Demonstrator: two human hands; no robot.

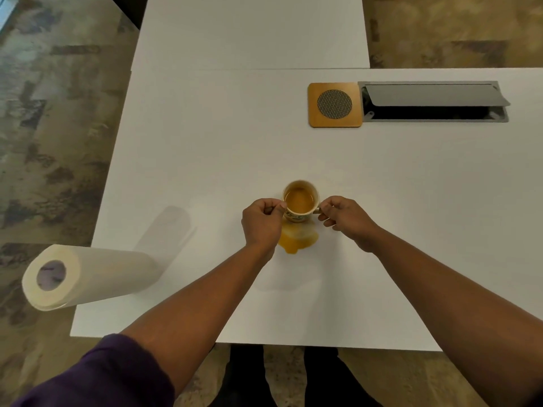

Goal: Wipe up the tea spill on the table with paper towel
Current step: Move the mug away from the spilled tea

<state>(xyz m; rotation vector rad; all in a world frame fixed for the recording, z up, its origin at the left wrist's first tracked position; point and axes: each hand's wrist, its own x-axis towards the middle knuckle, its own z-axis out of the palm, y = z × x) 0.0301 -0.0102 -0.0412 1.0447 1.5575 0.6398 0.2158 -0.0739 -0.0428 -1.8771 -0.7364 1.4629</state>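
A small patterned cup (300, 201) holding amber tea stands upright on the white table (205, 148). An orange-yellow tea spill (298, 239) pools on the table just in front of the cup. My left hand (261, 224) pinches the cup's left side with curled fingers. My right hand (346, 220) grips the cup's handle on the right. A roll of white paper towel (88, 274) stands upright near the table's front left corner, well away from both hands.
A square wooden coaster (334, 104) with a round mesh centre lies at the back right, beside an open grey cable hatch (435, 101). A second white table (252, 30) adjoins the far edge. Patterned carpet surrounds the tables.
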